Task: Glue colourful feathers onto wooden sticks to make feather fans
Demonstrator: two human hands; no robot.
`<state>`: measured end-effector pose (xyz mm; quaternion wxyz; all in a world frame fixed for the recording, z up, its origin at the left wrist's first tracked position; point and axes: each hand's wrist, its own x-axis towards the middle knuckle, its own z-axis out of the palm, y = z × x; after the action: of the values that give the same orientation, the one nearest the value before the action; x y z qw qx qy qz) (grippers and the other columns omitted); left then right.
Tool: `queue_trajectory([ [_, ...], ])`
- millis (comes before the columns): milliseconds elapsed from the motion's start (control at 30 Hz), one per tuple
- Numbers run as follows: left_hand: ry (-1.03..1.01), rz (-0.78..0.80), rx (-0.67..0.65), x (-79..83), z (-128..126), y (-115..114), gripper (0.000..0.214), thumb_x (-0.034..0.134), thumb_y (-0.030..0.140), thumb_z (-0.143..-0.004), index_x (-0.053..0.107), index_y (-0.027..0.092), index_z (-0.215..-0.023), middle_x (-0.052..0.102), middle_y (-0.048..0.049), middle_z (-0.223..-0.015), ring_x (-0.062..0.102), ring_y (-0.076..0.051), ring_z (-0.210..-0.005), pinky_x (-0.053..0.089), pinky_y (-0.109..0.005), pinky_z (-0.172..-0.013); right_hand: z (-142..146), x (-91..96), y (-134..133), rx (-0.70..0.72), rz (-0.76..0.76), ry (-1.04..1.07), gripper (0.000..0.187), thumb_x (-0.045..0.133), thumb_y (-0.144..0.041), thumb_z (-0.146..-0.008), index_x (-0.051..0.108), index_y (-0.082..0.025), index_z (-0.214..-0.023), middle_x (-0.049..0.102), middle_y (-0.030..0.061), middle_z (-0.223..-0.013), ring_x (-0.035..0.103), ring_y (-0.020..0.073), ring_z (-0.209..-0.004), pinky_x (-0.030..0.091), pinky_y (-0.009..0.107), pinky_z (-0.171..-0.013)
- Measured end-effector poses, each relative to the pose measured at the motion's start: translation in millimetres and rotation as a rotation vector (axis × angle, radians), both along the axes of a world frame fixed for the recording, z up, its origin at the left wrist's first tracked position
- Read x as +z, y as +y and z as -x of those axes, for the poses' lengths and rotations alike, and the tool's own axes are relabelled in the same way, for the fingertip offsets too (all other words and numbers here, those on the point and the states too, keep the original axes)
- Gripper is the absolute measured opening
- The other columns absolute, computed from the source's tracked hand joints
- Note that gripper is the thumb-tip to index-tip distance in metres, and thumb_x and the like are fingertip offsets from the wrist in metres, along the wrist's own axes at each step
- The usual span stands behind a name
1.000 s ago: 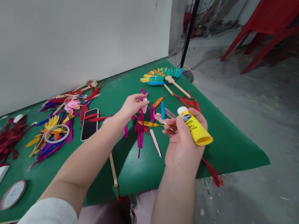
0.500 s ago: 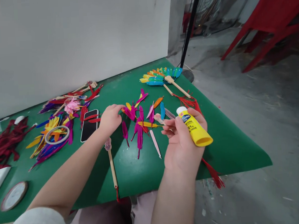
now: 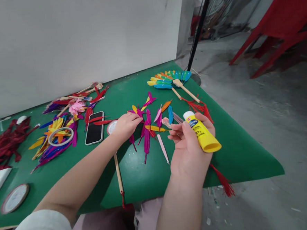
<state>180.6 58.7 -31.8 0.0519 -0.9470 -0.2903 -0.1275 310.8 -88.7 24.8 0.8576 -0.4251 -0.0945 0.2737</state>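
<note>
My right hand (image 3: 189,151) is closed around a yellow glue tube (image 3: 205,134), tilted with its white cap up toward the left. My left hand (image 3: 128,126) reaches over the magenta feathers (image 3: 147,139), fingers bent and together; its fingertips are at the pile, and whatever they hold is hidden. Beneath that wrist lies a wooden fan handle (image 3: 118,174) with a red cord, its top covered. Between my hands are an orange feather (image 3: 166,106), a blue feather (image 3: 170,114), a yellow feather (image 3: 155,128) and pink tweezers (image 3: 163,149).
A finished-looking feather fan (image 3: 164,80) lies at the back right. To the left are a phone (image 3: 94,128), a tape ring (image 3: 61,136) over mixed feathers, dark red ribbon (image 3: 7,148) and a tape roll (image 3: 15,198). A red chair (image 3: 275,27) stands beyond the table.
My left hand has moved right, farther over the magenta feathers, uncovering a round, red-rimmed roll beside the phone. My right hand still holds the glue tube. The view has shifted slightly.
</note>
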Motion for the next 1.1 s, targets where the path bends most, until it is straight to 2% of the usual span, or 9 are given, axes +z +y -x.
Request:
queue_trajectory([
  [200,-0.159,-0.11,-0.011,14.5,13.1,-10.2,0.028,0.04,0.019,-0.089,0.064,0.02,-0.103,0.069,-0.0091,-0.102,0.062,-0.019,-0.095,0.049,-0.037,-0.081,0.0,0.7,-0.5,0.012,-0.004,-0.002,0.033,0.066,-0.023,-0.069,0.048,-0.022,-0.097,0.062,-0.007,-0.056,0.063,0.0118,-0.053,0.046,0.02,-0.046],
  [333,-0.334,-0.201,-0.208,20.4,24.4,-21.9,0.028,0.045,0.014,-0.087,0.062,0.022,-0.108,0.066,-0.0073,-0.11,0.063,-0.017,-0.1,0.052,-0.03,-0.08,-1.4,-1.4,-0.5,0.002,-0.02,-0.004,0.032,0.065,-0.02,-0.069,0.049,-0.022,-0.097,0.063,-0.0064,-0.055,0.064,0.0123,-0.055,0.045,0.019,-0.046],
  [433,-0.378,-0.262,-0.336,29.1,31.8,-35.6,0.038,0.051,0.009,-0.083,0.056,0.022,-0.118,0.063,-0.0077,-0.117,0.062,-0.017,-0.104,0.053,-0.028,-0.082,-2.5,-4.0,-0.2,-0.005,-0.031,-0.004,0.032,0.065,-0.019,-0.069,0.05,-0.022,-0.097,0.064,-0.0063,-0.056,0.064,0.012,-0.054,0.046,0.019,-0.045],
  [567,-0.415,-0.27,-0.363,54.7,36.9,-60.6,0.041,0.054,0.009,-0.08,0.057,0.03,-0.115,0.066,-0.002,-0.111,0.066,-0.016,-0.095,0.057,-0.026,-0.079,-2.3,-6.5,1.8,-0.02,-0.005,0.008,0.036,0.066,-0.019,-0.068,0.049,-0.023,-0.099,0.067,-0.004,-0.066,0.066,0.0117,-0.059,0.048,0.018,-0.048],
  [667,-0.379,-0.212,-0.401,76.7,38.3,-78.2,0.04,0.055,0.011,-0.08,0.056,0.034,-0.113,0.068,0.0005,-0.106,0.068,-0.014,-0.088,0.058,-0.025,-0.074,0.0,-7.5,4.0,0.015,-0.006,-0.014,0.037,0.067,-0.022,-0.07,0.047,-0.023,-0.101,0.069,-0.0013,-0.075,0.068,0.0131,-0.069,0.052,0.021,-0.056],
  [767,-0.386,-0.093,-0.392,93.2,40.3,-88.1,0.044,0.053,0.007,-0.08,0.055,0.032,-0.117,0.071,-0.0005,-0.097,0.068,-0.011,-0.081,0.058,-0.021,-0.068,3.8,-6.9,5.3,0.067,-0.003,-0.049,0.038,0.067,-0.027,-0.071,0.046,-0.024,-0.103,0.069,0.0008,-0.08,0.067,0.0129,-0.075,0.052,0.02,-0.059],
  [833,-0.402,-0.039,-0.432,99.8,42.4,-89.9,0.047,0.052,0.005,-0.079,0.054,0.03,-0.119,0.072,-0.0011,-0.094,0.068,-0.011,-0.079,0.058,-0.019,-0.065,6.6,-4.7,5.1,0.104,0.024,-0.062,0.04,0.067,-0.031,-0.071,0.046,-0.023,-0.103,0.069,0.0018,-0.082,0.064,0.0092,-0.06,0.047,0.015,-0.046],
  [933,-0.423,0.008,-0.483,103.5,45.1,-89.4,0.05,0.051,0.005,-0.079,0.053,0.031,-0.121,0.071,0.0004,-0.095,0.068,-0.011,-0.076,0.058,-0.02,-0.062,10.4,0.4,3.8,0.204,0.074,-0.038,0.043,0.068,-0.037,-0.069,0.046,-0.025,-0.104,0.069,0.001,-0.082,0.049,0.0038,-0.037,0.032,0.011,-0.027],
  [1100,-0.431,0.095,-0.487,105.4,44.9,-91.2,0.043,0.051,0.009,-0.081,0.057,0.032,-0.116,0.071,0.0011,-0.094,0.069,-0.015,-0.074,0.059,-0.022,-0.06,13.1,3.4,3.0,0.34,0.154,-0.018,0.041,0.07,-0.035,-0.067,0.049,-0.025,-0.101,0.063,-0.0064,-0.06,0.04,0.0041,-0.031,0.03,0.012,-0.022],
])
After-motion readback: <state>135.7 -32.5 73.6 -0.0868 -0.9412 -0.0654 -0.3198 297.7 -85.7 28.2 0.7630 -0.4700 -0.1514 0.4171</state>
